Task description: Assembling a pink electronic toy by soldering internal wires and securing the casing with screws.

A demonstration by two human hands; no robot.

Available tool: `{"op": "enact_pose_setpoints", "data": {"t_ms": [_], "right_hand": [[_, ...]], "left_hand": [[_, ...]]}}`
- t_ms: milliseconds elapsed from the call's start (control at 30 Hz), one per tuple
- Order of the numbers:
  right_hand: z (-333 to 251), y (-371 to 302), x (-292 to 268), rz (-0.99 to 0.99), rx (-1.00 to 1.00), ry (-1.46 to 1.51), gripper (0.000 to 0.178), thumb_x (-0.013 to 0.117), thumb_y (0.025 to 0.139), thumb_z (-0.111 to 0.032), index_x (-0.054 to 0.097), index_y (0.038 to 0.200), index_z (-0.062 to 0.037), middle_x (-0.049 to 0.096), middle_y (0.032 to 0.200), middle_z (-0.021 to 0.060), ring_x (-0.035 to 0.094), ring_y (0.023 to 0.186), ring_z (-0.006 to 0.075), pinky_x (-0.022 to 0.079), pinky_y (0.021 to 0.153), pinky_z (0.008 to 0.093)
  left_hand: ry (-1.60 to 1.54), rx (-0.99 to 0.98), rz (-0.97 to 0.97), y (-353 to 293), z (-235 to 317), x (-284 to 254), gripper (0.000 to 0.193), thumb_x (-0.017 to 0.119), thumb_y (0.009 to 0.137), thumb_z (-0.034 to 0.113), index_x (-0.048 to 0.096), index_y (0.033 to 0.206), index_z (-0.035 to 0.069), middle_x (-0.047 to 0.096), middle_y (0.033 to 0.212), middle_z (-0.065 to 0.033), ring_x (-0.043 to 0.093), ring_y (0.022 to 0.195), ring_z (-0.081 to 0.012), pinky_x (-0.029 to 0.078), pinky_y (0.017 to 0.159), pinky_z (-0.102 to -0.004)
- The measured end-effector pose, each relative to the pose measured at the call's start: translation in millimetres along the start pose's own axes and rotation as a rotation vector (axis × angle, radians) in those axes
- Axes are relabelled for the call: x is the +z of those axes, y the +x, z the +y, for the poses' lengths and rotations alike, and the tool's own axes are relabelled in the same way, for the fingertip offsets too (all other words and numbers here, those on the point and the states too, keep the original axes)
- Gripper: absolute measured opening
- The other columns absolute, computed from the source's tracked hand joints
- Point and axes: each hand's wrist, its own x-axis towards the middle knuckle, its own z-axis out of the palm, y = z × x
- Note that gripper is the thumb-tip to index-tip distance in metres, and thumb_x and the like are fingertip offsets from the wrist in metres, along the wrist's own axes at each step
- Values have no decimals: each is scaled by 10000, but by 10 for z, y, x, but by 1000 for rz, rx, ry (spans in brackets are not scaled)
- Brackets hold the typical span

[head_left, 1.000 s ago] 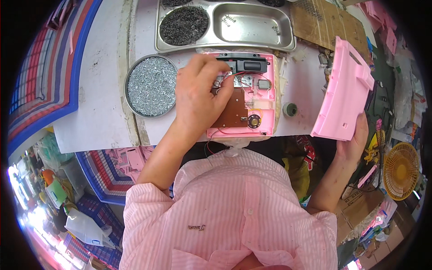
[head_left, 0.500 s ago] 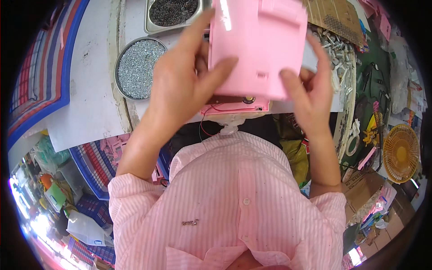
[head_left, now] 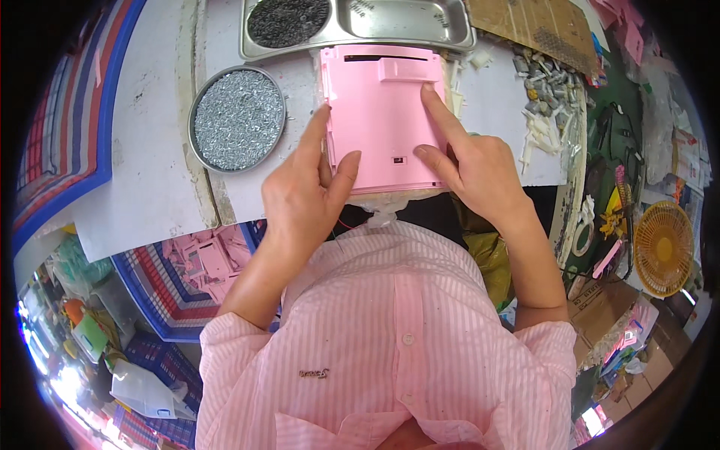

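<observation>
A pink plastic cover (head_left: 381, 120) lies flat in front of me, with a long slot at its far end, a raised block and a small dark opening nearer me. My left hand (head_left: 304, 176) grips its left edge, index finger along the side and thumb at the near left corner. On the right side my right hand (head_left: 472, 161) holds the cover, its index finger pointing forward on the top face and its thumb lower down. The remaining right fingers are curled and partly hidden. What lies beneath the cover is mostly hidden, with a thin red wire showing at its near left.
A round dish of silver screws (head_left: 238, 120) stands at the left. A metal tray (head_left: 405, 19) with dark screws or springs is at the back. Small metal and white parts (head_left: 551, 97) lie at the right beside cardboard (head_left: 532, 26). A striped basket (head_left: 165, 289) holds pink pieces below left.
The pink cover has come down and toward the left, from raised in both hands to flat over the pink part with wires. Both hands have lowered with it, and the metal tray shows more.
</observation>
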Motion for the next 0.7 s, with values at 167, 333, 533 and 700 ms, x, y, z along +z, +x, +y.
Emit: {"op": "enact_pose_setpoints", "data": {"t_ms": [167, 333, 533, 700], "right_hand": [[-147, 73, -143, -101, 8, -153, 650, 611, 952, -409, 436, 1492, -93, 613, 574, 165, 647, 553, 367, 527, 568, 467], [262, 339, -706, -202, 33, 208, 412, 771, 849, -297, 719, 1206, -98, 649, 641, 84, 634, 581, 185, 512, 594, 328], [1089, 1356, -1636, 934, -194, 90, 426, 507, 999, -129, 455, 1368, 75, 557, 1353, 161, 580, 1197, 233, 472, 1070, 350], [398, 1832, -1607, 679, -108, 659, 515, 574, 926, 4, 401, 1405, 81, 583, 1303, 148, 605, 1166, 257, 481, 1029, 332]], "left_hand": [[-53, -69, 10, -93, -128, 89, 488, 742, 885, 193, 615, 1314, -2, 529, 571, -74, 540, 474, -197, 437, 482, -325], [-223, -35, -262, 162, -260, -443, 386, 770, 854, 238, 706, 1185, 47, 547, 571, -86, 558, 491, -209, 453, 505, -333], [341, 197, 77, 518, -787, -666, 174, 780, 784, 181, 707, 892, 65, 640, 868, -93, 611, 913, -311, 465, 745, -424], [341, 137, 193, 520, -788, -695, 115, 731, 832, 148, 656, 809, 64, 636, 835, -72, 607, 827, -290, 427, 715, -420]]}}
